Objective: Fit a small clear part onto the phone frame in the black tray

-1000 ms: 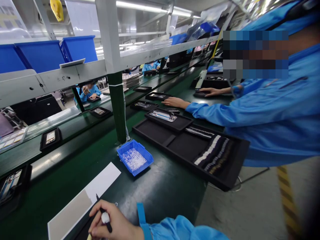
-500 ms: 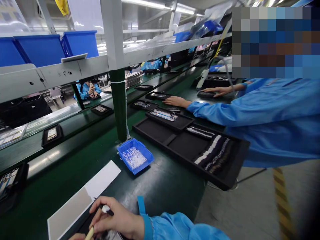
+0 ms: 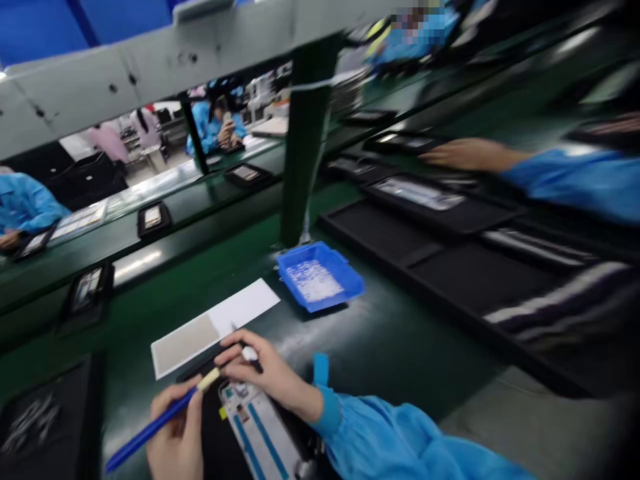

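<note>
Phone chassis (image 3: 260, 427) with blue strips lies in a dark tray on the green bench at the bottom edge. Right hand (image 3: 273, 373) rests over its top end, fingers pinched on black tweezers (image 3: 247, 350). Left hand (image 3: 173, 437) is closed around a blue pen-like tool (image 3: 150, 427). White card (image 3: 215, 327) lies just beyond; blue parts bin (image 3: 320, 277) farther out.

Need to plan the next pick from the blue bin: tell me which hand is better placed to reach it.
Right, probably. The right hand lies nearer the blue bin, pinching only a small black tool. The left hand sits farther away, holding a blue pen.
</note>
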Demonstrator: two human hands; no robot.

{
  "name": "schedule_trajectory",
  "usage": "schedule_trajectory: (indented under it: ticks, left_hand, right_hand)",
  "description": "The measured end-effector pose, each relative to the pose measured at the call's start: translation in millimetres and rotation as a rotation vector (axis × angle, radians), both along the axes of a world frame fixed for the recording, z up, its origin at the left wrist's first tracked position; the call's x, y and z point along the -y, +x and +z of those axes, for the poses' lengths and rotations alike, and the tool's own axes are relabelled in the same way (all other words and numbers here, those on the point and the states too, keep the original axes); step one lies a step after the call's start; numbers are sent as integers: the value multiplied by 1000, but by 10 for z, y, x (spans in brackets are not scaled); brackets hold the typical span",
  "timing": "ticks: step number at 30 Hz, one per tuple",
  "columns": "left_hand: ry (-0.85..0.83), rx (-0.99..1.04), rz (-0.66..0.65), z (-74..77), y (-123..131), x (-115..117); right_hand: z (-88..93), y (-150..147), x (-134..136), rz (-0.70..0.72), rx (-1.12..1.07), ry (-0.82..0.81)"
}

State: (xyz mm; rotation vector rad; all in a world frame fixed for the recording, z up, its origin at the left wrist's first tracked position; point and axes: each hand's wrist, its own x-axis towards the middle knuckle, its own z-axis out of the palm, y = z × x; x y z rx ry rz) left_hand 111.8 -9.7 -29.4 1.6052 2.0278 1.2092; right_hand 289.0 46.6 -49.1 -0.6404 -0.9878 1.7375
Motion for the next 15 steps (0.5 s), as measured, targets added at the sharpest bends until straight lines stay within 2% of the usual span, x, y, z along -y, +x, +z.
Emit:
schedule_trajectory:
  ticks: [2, 6, 10, 15]
  left_hand:
    - [44, 22, 42, 71, 75, 14]
    - [176, 115, -23, 83, 184, 18]
    - [317, 90, -95, 49, 215, 47]
    - [386, -2, -177, 91, 226, 25]
  right_hand:
    - [35, 4, 22, -68, 85, 103]
    - [69, -1, 77, -121, 194, 213]
    - [64, -19, 118, -140, 226, 226]
    - [44, -55, 115, -203, 248, 214]
